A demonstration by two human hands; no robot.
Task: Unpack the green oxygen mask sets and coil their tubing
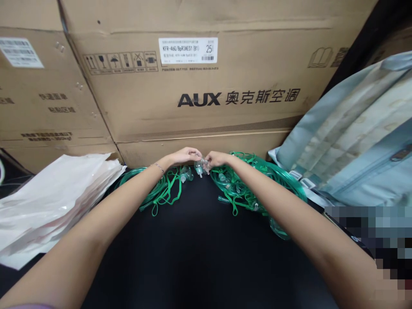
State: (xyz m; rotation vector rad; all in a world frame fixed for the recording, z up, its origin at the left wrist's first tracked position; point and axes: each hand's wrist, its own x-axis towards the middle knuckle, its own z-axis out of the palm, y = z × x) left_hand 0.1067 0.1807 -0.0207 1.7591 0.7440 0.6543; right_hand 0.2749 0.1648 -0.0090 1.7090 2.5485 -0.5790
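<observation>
Fingers of the left hand (188, 155) and right hand (216, 159) appear nearly closed, pinching a small clear plastic cup with a pale teal base (199, 168) between them, near the far edge of the flat black surface (196, 240). Handling this cup seems the current step; the next move seemingly calls for steady, opposed grips.

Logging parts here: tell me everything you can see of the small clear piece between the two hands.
The small clear piece looks like see-through plastic, rounded, with a pale, green-tinted lower part and a narrow pale tip pointing toward the picture's bottom. It sits near the foot of the big cardboard box. Fingers of the left hand meet its top, those of the right hand its right side. Finer detail is too small to tell.
</observation>
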